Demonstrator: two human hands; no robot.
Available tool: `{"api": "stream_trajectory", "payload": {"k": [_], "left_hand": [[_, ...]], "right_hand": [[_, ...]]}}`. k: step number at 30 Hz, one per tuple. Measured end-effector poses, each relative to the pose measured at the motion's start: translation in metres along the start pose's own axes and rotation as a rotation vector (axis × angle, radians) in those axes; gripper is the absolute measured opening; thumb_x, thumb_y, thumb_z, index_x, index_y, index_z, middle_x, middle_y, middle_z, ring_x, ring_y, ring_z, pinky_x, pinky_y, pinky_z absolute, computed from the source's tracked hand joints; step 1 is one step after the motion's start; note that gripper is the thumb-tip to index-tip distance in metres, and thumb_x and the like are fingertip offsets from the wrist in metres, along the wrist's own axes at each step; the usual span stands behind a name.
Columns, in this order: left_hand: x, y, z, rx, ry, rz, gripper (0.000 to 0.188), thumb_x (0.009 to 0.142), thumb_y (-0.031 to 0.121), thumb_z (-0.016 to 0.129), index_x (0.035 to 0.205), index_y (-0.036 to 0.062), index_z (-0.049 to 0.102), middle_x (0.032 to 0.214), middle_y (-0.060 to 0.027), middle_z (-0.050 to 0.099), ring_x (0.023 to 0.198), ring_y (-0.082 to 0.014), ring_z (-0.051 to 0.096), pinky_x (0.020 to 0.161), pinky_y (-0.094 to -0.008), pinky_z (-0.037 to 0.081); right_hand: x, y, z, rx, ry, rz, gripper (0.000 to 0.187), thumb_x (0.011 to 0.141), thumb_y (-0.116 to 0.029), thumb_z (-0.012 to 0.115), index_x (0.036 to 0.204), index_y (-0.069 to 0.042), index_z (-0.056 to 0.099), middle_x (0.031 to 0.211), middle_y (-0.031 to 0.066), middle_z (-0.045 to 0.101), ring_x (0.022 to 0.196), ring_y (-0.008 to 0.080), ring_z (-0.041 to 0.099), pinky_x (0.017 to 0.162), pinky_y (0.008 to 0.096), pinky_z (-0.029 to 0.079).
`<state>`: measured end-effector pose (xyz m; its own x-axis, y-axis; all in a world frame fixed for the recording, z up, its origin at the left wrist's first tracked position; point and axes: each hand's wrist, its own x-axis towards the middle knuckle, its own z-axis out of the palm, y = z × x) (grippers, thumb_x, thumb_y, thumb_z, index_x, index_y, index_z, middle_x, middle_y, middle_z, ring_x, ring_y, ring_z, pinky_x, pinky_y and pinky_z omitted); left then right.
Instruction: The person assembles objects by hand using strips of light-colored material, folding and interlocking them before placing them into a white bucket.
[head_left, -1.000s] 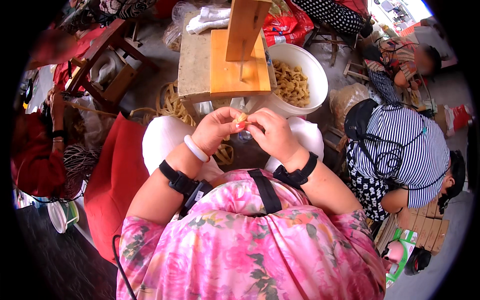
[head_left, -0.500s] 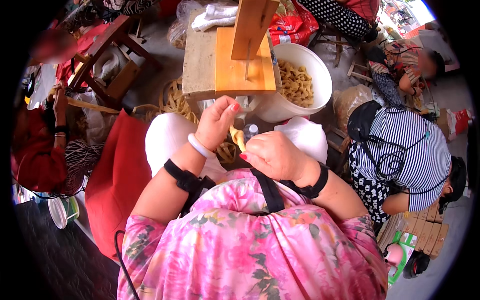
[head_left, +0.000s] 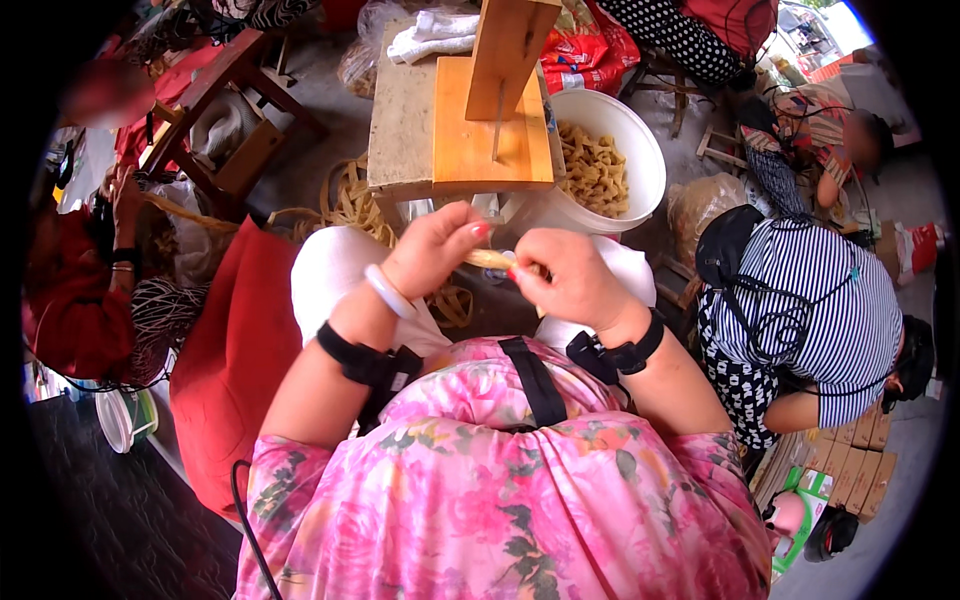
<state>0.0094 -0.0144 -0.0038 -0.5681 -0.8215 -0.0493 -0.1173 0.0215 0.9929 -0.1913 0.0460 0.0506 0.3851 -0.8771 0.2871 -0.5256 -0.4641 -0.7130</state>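
Note:
A short tan strip, twisted or folded, stretches between my two hands in front of my lap. My left hand is closed on its left end, thumb pressed on top. On its other end, my right hand is curled in a fist with the thumb against the strip. The curled fingers hide part of the strip. Just beyond my hands stands a low table bearing a wooden stand with a thin metal rod. A white bucket beside it holds many folded tan pieces.
Loose tan strips lie coiled on the floor left of the table. White cloths rest on the table's far end. Other people work around me, one in a striped shirt at right. A red cloth hangs at my left.
My right hand has risen slightly, its fist turned upward. The strip between my hands has gone from steeply slanted to nearly level. My left hand has shifted a little right.

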Motion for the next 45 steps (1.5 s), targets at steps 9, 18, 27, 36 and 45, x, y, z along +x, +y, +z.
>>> {"api": "stream_trajectory", "payload": {"k": [9, 18, 27, 36, 45], "left_hand": [[0.041, 0.027, -0.041, -0.001, 0.032, -0.077, 0.020, 0.096, 0.025, 0.059, 0.087, 0.0067, 0.060, 0.068, 0.0066, 0.049, 0.059, -0.0029, 0.041, 0.053, -0.0186, 0.033], [0.082, 0.020, -0.032, 0.628, 0.387, 0.174, 0.018, 0.086, 0.021, 0.066, 0.089, 0.0036, 0.064, 0.079, -0.0182, 0.066, 0.072, -0.0346, 0.063, 0.066, -0.0396, 0.050], [0.066, 0.020, -0.030, 0.483, 0.402, 0.098, 0.017, 0.088, 0.020, 0.065, 0.092, 0.0032, 0.064, 0.081, -0.0178, 0.067, 0.077, -0.0342, 0.066, 0.069, -0.0386, 0.051], [0.070, 0.015, -0.032, 0.522, 0.433, 0.169, 0.018, 0.087, 0.022, 0.066, 0.092, 0.0040, 0.064, 0.080, -0.0183, 0.067, 0.076, -0.0348, 0.065, 0.068, -0.0395, 0.051], [0.040, 0.017, -0.036, -0.317, 0.461, 0.217, 0.020, 0.089, 0.015, 0.066, 0.104, 0.0037, 0.057, 0.083, 0.0039, 0.055, 0.068, -0.0083, 0.052, 0.060, -0.0216, 0.042]], "right_hand": [[0.045, 0.034, -0.024, -0.101, 0.196, 0.050, 0.008, 0.078, -0.003, 0.063, 0.086, -0.005, 0.060, 0.079, 0.0121, 0.059, 0.069, 0.0297, 0.060, 0.062, 0.0357, 0.047], [0.071, 0.083, -0.029, -0.215, 0.195, 0.010, 0.008, 0.081, -0.006, 0.061, 0.088, -0.006, 0.057, 0.086, 0.0118, 0.060, 0.078, 0.0329, 0.060, 0.068, 0.0392, 0.049], [0.052, 0.094, -0.029, -0.211, 0.409, 0.071, 0.022, 0.084, -0.011, 0.063, 0.104, -0.004, 0.059, 0.099, 0.0148, 0.062, 0.088, 0.0332, 0.061, 0.078, 0.0391, 0.050], [0.071, 0.077, -0.019, -0.372, 0.246, -0.043, 0.013, 0.077, -0.007, 0.064, 0.089, -0.008, 0.059, 0.087, 0.0108, 0.062, 0.089, 0.0319, 0.059, 0.081, 0.0419, 0.047], [0.036, 0.105, -0.042, 0.650, 0.468, 0.313, 0.016, 0.092, -0.002, 0.054, 0.107, -0.001, 0.059, 0.099, 0.0101, 0.064, 0.095, 0.0223, 0.063, 0.087, 0.0333, 0.050]]}}
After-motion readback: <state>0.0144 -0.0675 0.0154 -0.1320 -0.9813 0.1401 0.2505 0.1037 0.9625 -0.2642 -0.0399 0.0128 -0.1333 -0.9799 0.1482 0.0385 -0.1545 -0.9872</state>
